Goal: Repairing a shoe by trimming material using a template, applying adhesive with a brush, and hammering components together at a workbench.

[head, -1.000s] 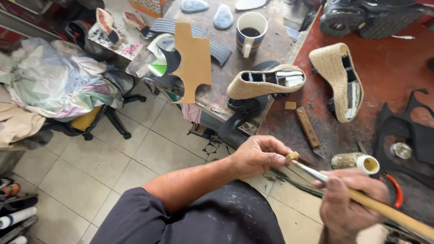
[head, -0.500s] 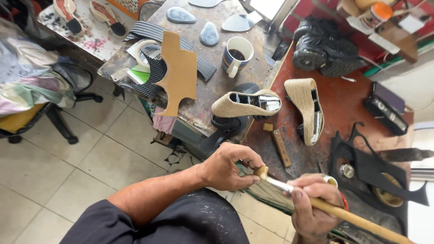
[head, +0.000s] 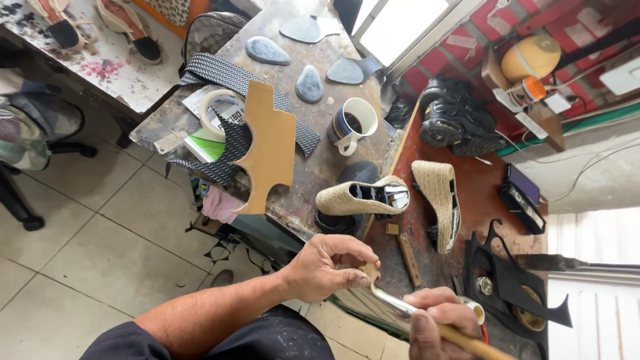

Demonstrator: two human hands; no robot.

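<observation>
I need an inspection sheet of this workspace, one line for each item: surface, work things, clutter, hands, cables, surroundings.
Surface: stained grey worktable beside a red-brown bench.
Work things: wooden-handled brush with metal ferrule; small open glue pot, partly hidden.
Clutter: two woven rope wedge shoes; white mug of dark liquid; tan notched board; roll of tape; grey insole cut-outs; black sneakers.
Hands: left hand pinches the brush tip; right hand grips the handle.
Cables: thin wires along the wall at right.
Surroundings: tiled floor; bright window.
</observation>
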